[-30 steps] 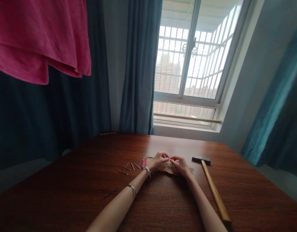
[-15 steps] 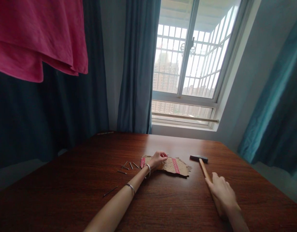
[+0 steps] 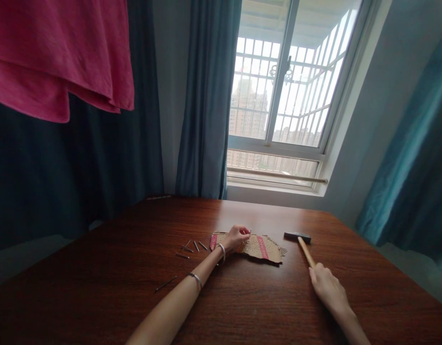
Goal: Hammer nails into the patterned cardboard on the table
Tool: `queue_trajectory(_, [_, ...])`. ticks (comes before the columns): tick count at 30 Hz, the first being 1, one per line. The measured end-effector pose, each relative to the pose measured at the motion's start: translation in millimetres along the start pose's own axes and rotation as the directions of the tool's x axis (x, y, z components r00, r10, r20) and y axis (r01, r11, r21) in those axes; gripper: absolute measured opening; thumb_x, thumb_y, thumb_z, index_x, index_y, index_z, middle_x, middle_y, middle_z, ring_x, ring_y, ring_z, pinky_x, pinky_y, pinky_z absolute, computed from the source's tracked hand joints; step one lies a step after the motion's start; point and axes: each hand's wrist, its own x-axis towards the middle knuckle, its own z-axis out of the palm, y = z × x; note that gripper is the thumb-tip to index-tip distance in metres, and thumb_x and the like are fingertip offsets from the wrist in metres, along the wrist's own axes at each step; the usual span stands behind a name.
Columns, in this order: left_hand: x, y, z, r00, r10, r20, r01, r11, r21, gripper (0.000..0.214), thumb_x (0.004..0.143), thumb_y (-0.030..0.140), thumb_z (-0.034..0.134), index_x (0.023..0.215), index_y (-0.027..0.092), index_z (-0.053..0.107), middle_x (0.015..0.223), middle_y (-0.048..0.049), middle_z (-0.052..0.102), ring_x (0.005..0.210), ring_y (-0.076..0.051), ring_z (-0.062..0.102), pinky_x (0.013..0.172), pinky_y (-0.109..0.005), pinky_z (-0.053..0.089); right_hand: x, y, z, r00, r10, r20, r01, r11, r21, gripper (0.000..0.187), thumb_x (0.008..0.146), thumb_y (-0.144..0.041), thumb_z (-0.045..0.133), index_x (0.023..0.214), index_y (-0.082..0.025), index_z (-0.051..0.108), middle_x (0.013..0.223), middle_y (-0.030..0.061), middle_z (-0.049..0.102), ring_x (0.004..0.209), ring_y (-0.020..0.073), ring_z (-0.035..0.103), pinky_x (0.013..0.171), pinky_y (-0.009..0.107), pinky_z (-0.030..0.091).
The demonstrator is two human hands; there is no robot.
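The person's left hand (image 3: 238, 237), lower centre of the frame, has its fingertips pinched narrow on a nail (image 3: 250, 231), held roughly upright over the dotted, pink-banded cardboard (image 3: 271, 251); contact at the nail's tip cannot be determined. The right hand (image 3: 329, 287), lower right, is wrapped around the handle of the hammer (image 3: 306, 252), its head pointing towards the window (image 3: 274, 139). Loose nails (image 3: 196, 246) lie left of the cardboard on the wooden table (image 3: 98, 287).
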Motion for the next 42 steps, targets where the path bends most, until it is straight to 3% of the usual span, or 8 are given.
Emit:
queue_trajectory(3, [-0.6,1.4,-0.7,1.000,0.005,0.000,-0.005,1.000,-0.010,0.024,0.065,0.026,0.058,0.076,0.008,0.068,0.066,-0.0046,0.063,0.060,-0.012,0.053,0.054,-0.020,0.038,5.5,6.0,-5.5,1.000,-0.007,0.016,0.003,0.974,0.225,0.027,0.082,-0.037,0.034,0.067,-0.020,0.050,0.073,0.0098,0.064,0.069,0.0236,0.063,0.057,0.030,0.044])
queue_trajectory(5, [-0.9,2.7,-1.0,1.000,0.002,0.003,-0.002,1.000,-0.011,0.024,0.065,0.026,0.058,0.076,0.008,0.068,0.066,-0.0054,0.064,0.060,-0.012,0.053,0.055,-0.021,0.038,4.7,2.4,-9.8,1.000,-0.021,0.019,0.010,0.896,0.443,0.028,0.078,-0.041,0.038,0.063,-0.021,0.049,0.063,0.0053,0.060,0.059,0.0192,0.060,0.051,0.027,0.042])
queue_trajectory(9, [-1.2,2.5,-1.7,1.000,-0.001,0.001,0.001,1.000,-0.001,0.025,0.065,0.026,0.058,0.077,0.007,0.069,0.067,-0.0063,0.064,0.061,-0.013,0.054,0.055,-0.021,0.039,-7.3,-22.1,-26.8,0.986,-0.091,0.140,-0.076,0.498,0.864,0.034,0.072,-0.053,0.045,0.068,-0.020,0.051,0.059,-0.0023,0.051,0.034,0.0076,0.038,0.031,0.022,0.030])
queue_trajectory(12, [-0.8,-1.0,-2.6,1.000,-0.005,-0.004,0.005,1.000,0.002,0.026,0.065,0.027,0.058,0.078,0.007,0.069,0.068,-0.0062,0.065,0.062,-0.014,0.054,0.056,-0.021,0.039,-19.0,-44.1,-45.9,0.937,-0.219,0.274,-0.227,0.215,0.950,0.036,0.066,-0.053,0.056,0.072,-0.018,0.053,0.061,-0.0041,0.048,0.032,0.0026,0.031,0.028,0.018,0.024])
queue_trajectory(15, [-0.5,-3.0,-3.3,1.000,-0.009,0.003,0.009,1.000,0.003,0.027,0.065,0.027,0.057,0.078,0.007,0.069,0.069,-0.0059,0.065,0.062,-0.013,0.054,0.056,-0.021,0.039,-28.7,-61.6,-61.8,0.887,-0.325,0.327,-0.321,0.076,0.944,0.035,0.065,-0.049,0.062,0.077,-0.017,0.056,0.063,-0.0038,0.048,0.032,0.0001,0.030,0.028,0.015,0.022])
queue_trajectory(21, [-2.2,2.8,-3.2,1.000,0.005,0.017,-0.006,0.999,0.032,0.025,0.065,0.026,0.055,0.077,0.008,0.068,0.069,-0.0049,0.065,0.063,-0.013,0.054,0.058,-0.021,0.040,-35.9,-82.4,-73.6,0.835,-0.420,0.354,-0.385,0.013,0.923,0.037,0.066,-0.045,0.066,0.084,-0.014,0.059,0.062,-0.0034,0.049,0.033,-0.0012,0.030,0.028,0.013,0.020])
queue_trajectory(31, [-1.1,-1.3,0.9,1.000,-0.001,0.017,0.001,1.000,0.008,0.024,0.066,0.025,0.056,0.078,0.008,0.068,0.068,-0.0048,0.064,0.062,-0.012,0.053,0.057,-0.021,0.039,-26.9,-95.0,-71.9,0.779,-0.494,0.387,-0.462,-0.034,0.886,0.035,0.064,-0.042,0.069,0.081,-0.014,0.059,0.059,-0.0038,0.050,0.032,-0.0014,0.030,0.028,0.012,0.019])
queue_trajectory(42, [1.3,-7.8,2.1,1.000,0.022,0.009,-0.023,1.000,0.013,0.024,0.065,0.027,0.058,0.078,0.008,0.068,0.068,-0.0050,0.064,0.062,-0.012,0.054,0.056,-0.021,0.039,-29.3,-103.8,-66.4,0.795,-0.463,0.391,-0.416,0.052,0.908,0.038,0.062,-0.049,0.067,0.071,-0.013,0.056,0.050,-0.0047,0.046,0.032,0.0001,0.028,0.029,0.015,0.017])
